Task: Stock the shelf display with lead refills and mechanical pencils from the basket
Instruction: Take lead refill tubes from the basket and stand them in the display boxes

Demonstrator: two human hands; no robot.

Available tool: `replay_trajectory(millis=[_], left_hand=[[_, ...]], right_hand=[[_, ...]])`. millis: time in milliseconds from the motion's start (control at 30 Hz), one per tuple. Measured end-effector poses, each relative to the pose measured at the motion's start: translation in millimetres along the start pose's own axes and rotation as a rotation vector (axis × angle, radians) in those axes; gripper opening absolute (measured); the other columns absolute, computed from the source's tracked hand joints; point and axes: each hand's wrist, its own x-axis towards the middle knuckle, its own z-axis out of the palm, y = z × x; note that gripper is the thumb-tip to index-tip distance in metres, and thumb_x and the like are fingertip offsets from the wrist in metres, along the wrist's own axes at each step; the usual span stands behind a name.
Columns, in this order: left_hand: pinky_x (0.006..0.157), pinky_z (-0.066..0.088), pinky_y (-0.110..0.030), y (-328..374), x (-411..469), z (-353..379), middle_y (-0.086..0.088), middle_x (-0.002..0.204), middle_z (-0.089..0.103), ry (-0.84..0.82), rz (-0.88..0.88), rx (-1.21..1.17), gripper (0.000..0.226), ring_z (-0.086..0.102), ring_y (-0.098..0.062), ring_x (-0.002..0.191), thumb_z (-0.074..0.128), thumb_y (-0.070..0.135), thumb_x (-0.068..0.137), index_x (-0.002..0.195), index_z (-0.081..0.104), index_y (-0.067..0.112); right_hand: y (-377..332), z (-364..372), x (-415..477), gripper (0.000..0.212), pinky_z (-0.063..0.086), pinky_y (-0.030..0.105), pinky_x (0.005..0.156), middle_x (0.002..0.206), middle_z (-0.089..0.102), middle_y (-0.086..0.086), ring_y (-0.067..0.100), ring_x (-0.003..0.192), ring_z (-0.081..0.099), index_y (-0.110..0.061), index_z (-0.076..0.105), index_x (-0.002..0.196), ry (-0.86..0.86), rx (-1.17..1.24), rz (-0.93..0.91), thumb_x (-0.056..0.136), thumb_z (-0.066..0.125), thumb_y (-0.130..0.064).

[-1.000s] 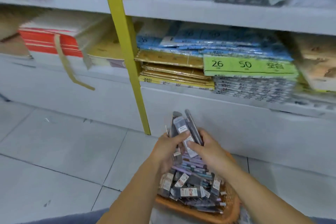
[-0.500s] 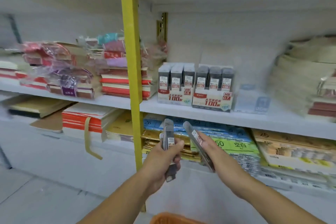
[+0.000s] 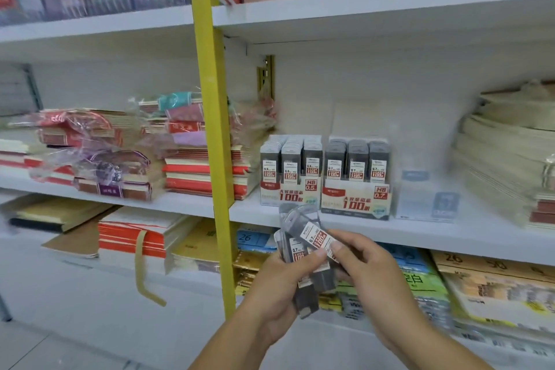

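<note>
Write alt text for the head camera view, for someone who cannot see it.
A person's left hand and right hand hold a bunch of lead refill packs marked 0.7 before a white shelf. Behind them stand a 0.5 display box and a 0.7 display box, with stacked notebooks by a yellow post.

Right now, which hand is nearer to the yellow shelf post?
Left. The left hand is just right of the yellow shelf post; the right hand is farther right, beyond the lead refill packs both hold.
</note>
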Motion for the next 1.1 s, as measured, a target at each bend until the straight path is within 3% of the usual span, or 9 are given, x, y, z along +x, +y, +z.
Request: replay_trajectory(millis=[100,200,300,367,433,533,700,900,1100], left_hand=[[0.063,0.058,-0.033,3.9,3.4,1.7,-0.017,0.107,0.077,0.054,0.016,-0.042,0.039,0.076,-0.027,0.083,0.086,0.024,0.066,0.104,0.078,0.018],[0.058,0.055,-0.033,6.7,6.1,4.1,-0.016,0.102,0.078,0.095,0.037,-0.041,0.047,0.075,-0.028,0.076,0.088,0.03,0.06,0.104,0.077,0.019],[0.062,0.051,-0.034,9.0,6.9,2.0,-0.013,0.098,0.079,0.123,0.028,0.028,0.054,0.074,-0.031,0.076,0.09,0.04,0.056,0.105,0.074,0.026],[0.062,0.055,-0.033,10.2,7.9,-0.8,-0.007,0.096,0.08,0.118,0.019,0.091,0.047,0.077,-0.027,0.077,0.09,0.044,0.06,0.102,0.074,0.032],[0.06,0.057,-0.03,13.8,8.2,-1.8,-0.002,0.094,0.08,0.117,0.027,0.122,0.049,0.078,-0.022,0.078,0.09,0.048,0.058,0.102,0.072,0.036],[0.058,0.055,-0.029,20.5,10.4,-1.5,0.0,0.094,0.08,0.119,0.041,0.132,0.061,0.077,-0.017,0.073,0.088,0.051,0.05,0.106,0.072,0.033],[0.045,0.046,-0.02,29.4,19.2,-2.1,-0.004,0.1,0.08,0.085,0.049,0.072,0.061,0.074,-0.014,0.074,0.085,0.053,0.056,0.111,0.074,0.027],[0.053,0.051,-0.022,31.1,34.8,-1.7,0.001,0.098,0.08,0.038,0.063,0.1,0.055,0.075,-0.01,0.079,0.081,0.061,0.053,0.102,0.077,0.037],[0.052,0.053,-0.02,26.4,45.1,9.0,0.0,0.096,0.08,0.009,0.056,0.07,0.061,0.077,-0.011,0.08,0.08,0.058,0.052,0.107,0.076,0.03]], right_hand=[[-3.4,0.1,1.8,0.012,0.05,0.012,0.062,0.089,0.074,-0.016,-0.001,0.079,0.068,-0.032,0.073,0.094,0.029,-0.016,-0.051,0.091,0.064,-0.024],[-7.1,-0.8,5.3,0.008,0.049,0.012,0.058,0.086,0.075,-0.009,0.003,0.074,0.069,-0.028,0.07,0.093,0.009,-0.051,-0.068,0.087,0.069,-0.022],[-13.5,-2.1,8.1,0.035,0.052,0.018,0.057,0.093,0.065,-0.008,0.008,0.07,0.065,-0.037,0.056,0.111,-0.06,-0.203,-0.118,0.084,0.071,-0.022],[-19.9,-3.9,12.7,0.061,0.054,0.018,0.059,0.099,0.056,-0.012,0.006,0.074,0.064,-0.055,0.034,0.13,-0.148,-0.271,-0.141,0.086,0.067,-0.029],[-27.9,-6.0,18.7,0.063,0.052,0.013,0.06,0.102,0.057,-0.011,0.002,0.077,0.063,-0.068,0.022,0.132,-0.182,-0.306,-0.167,0.092,0.059,-0.037],[-41.0,-9.8,25.4,0.053,0.054,0.023,0.066,0.092,0.062,-0.005,0.005,0.076,0.062,-0.057,0.038,0.131,-0.164,-0.321,-0.235,0.093,0.06,-0.028],[-82.5,-34.3,50.1,0.026,0.054,0.015,0.055,0.096,0.07,-0.012,0.0,0.078,0.069,-0.042,0.049,0.098,0.127,-0.203,-0.462,0.091,0.062,-0.021],[-120.8,-69.5,98.0,0.025,0.047,0.019,0.063,0.087,0.067,-0.012,0.001,0.079,0.063,-0.043,0.043,0.097,0.182,-0.746,-0.634,0.094,0.059,-0.024],[-114.0,-93.2,119.1,0.026,0.038,0.028,0.059,0.089,0.066,-0.008,0.001,0.067,0.051,-0.04,0.04,0.101,0.156,-0.974,-0.606,0.092,0.057,-0.023]])
